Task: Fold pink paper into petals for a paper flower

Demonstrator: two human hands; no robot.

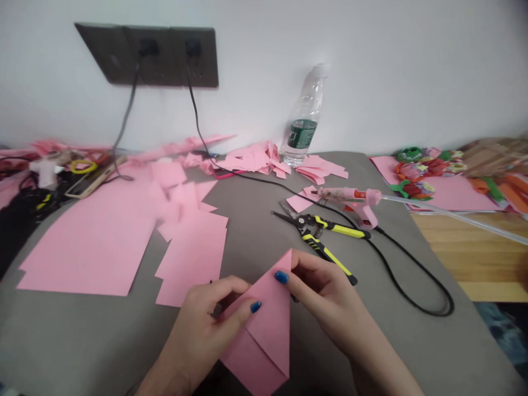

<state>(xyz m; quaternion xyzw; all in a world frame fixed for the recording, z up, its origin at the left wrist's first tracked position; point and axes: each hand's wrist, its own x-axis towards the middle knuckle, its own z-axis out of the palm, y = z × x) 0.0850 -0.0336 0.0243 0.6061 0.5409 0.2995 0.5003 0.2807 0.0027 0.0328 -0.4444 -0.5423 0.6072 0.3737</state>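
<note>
A folded pink paper (270,324) is held between my two hands near the front of the grey table, with a pointed corner at the top and a diagonal fold edge across its lower part. My left hand (210,322) pinches its left edge, the thumb lying on the front face. My right hand (325,291) grips the paper close to the top corner, thumb in front and fingers behind. Just beyond the right hand lie open pliers (317,231) with yellow and black handles.
Pink sheets (94,236) and smaller pieces (196,247) lie left. A pink glue gun (363,203) with a looping black cable sits right. A water bottle (303,126), paper scraps (256,158) and a phone (93,179) are at the back; paper flowers (424,170) lie far right.
</note>
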